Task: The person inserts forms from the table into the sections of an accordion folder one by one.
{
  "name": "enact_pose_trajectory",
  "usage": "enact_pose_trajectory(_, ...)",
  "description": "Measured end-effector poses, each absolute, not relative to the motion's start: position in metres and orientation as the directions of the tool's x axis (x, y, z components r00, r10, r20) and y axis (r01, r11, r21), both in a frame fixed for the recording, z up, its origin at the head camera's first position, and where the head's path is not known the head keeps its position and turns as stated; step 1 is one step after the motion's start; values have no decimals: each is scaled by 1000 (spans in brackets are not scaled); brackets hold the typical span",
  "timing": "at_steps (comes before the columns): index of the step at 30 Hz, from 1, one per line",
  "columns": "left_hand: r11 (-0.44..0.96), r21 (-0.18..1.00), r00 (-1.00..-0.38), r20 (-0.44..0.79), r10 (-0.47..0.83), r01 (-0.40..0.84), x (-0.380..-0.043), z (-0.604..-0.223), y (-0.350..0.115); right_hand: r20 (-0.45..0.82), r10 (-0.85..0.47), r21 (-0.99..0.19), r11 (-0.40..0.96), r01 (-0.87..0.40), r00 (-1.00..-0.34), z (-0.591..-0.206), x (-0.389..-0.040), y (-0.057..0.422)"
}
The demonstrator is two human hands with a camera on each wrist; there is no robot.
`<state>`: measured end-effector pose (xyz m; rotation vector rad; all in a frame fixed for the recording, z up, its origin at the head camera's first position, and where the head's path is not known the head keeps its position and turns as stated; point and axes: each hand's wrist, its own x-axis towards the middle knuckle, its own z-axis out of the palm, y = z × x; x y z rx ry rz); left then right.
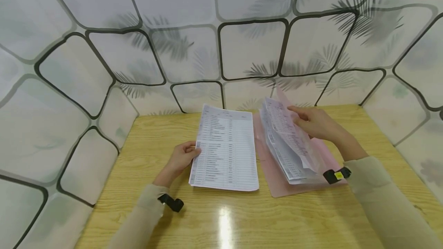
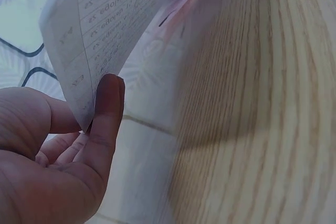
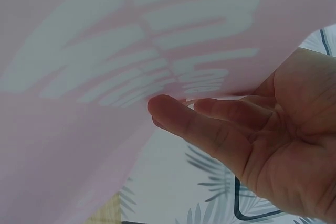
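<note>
My left hand (image 1: pixel 180 158) pinches the left edge of a small stack of printed list sheets (image 1: pixel 226 153), thumb on top. In the left wrist view, a sheet corner (image 2: pixel 73 66) sits between the thumb and fingers. To the right lies an open pink folder (image 1: pixel 277 187) with clear pockets holding more printed pages (image 1: pixel 275 141). My right hand (image 1: pixel 316 124) holds the raised edge of its leaves. The right wrist view shows thumb and fingers pinching a translucent pink folder cover (image 3: pixel 58 145), which hides what is behind it.
Everything is on a yellow wood-grain table (image 1: pixel 214 218). Patterned curtain-like walls (image 1: pixel 254 49) with leaf prints rise behind it and at both sides. Black wrist cameras are strapped to the left sleeve (image 1: pixel 138 218) and right sleeve (image 1: pixel 387 199).
</note>
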<state>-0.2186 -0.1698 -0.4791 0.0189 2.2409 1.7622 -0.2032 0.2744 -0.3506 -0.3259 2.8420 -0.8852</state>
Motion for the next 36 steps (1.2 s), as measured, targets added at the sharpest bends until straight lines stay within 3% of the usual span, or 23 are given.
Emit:
enact_pose_trajectory(23, 232, 963, -954, -192, 231, -138, -219, -482, -134, -70, -249, -576, 800, -165, -966, -351, -203, 271)
enact_pose_trajectory(36, 177, 968, -966, -209, 154, -181, -219, -488, -117, -64, -249, -581, 797, -167, -967, -352, -204, 272)
